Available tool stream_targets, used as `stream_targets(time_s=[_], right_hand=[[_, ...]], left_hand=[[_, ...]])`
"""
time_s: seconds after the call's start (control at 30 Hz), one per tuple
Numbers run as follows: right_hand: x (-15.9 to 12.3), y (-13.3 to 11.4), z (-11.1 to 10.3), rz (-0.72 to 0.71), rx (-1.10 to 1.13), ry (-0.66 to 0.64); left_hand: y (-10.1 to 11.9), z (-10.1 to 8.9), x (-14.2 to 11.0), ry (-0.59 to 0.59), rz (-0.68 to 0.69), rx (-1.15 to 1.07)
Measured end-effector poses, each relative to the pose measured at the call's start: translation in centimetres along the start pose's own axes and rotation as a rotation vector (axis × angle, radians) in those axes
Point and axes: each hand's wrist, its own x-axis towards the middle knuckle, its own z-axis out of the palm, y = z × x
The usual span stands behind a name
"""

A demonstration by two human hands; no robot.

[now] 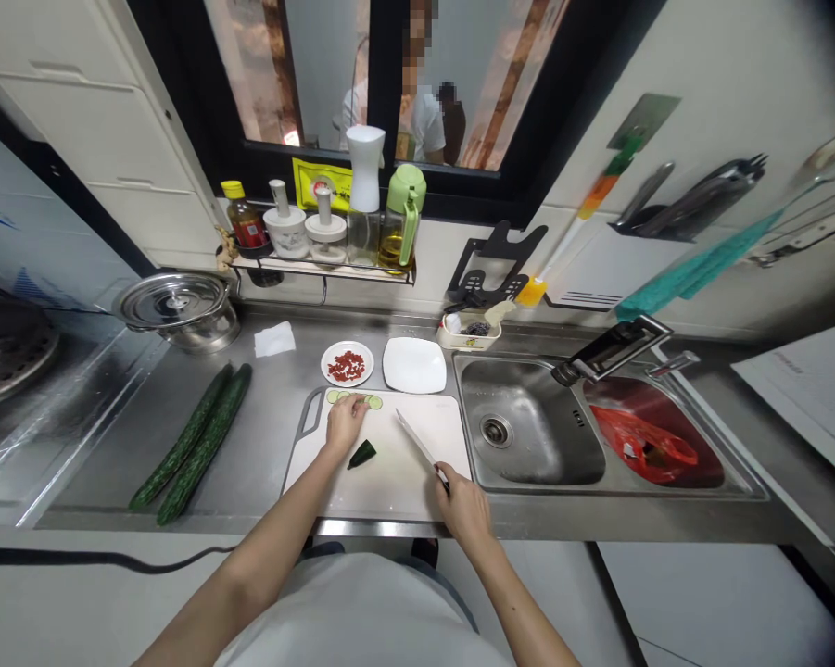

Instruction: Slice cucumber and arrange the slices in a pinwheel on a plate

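My left hand [346, 423] is at the top of the white cutting board [403, 491], fingers drawn together on a row of thin cucumber slices [375, 402]; the fingertips partly cover the slices. My right hand [463, 505] is closed around the handle of a kitchen knife [417, 437]. The knife's blade points up and left over the board, apart from the slices. Between my hands lies a dark green cucumber end piece [362, 454]. Just beyond the board are a small plate [326, 360] of small red dried berries and a white square plate [414, 365].
Two whole cucumbers [205, 445] lie on the steel counter at left, near a lidded pot [181, 310] and a white paper [274, 339]. To the right is a double sink [528, 463] with a red plastic bag [643, 445]. A shelf [320, 269] holds seasoning bottles.
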Motion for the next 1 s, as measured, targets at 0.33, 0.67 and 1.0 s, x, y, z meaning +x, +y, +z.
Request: stream_targets(time_s=[0.33,0.67,1.0], right_hand=[[0.8,-0.4,0.6,-0.034,0.03,0.08],[0.5,-1.7,0.7,-0.021,-0.009,0.009],[1.0,-3.2,0.0,-0.104,0.037,-0.065]], left_hand=[[-1.6,-2.0,-7.2,0.049,0.018,-0.059],[-1.7,-2.5,-9.1,0.029,0.146,-0.04],[-1.7,-1.7,-8.9,-0.034,0.259,-0.078]])
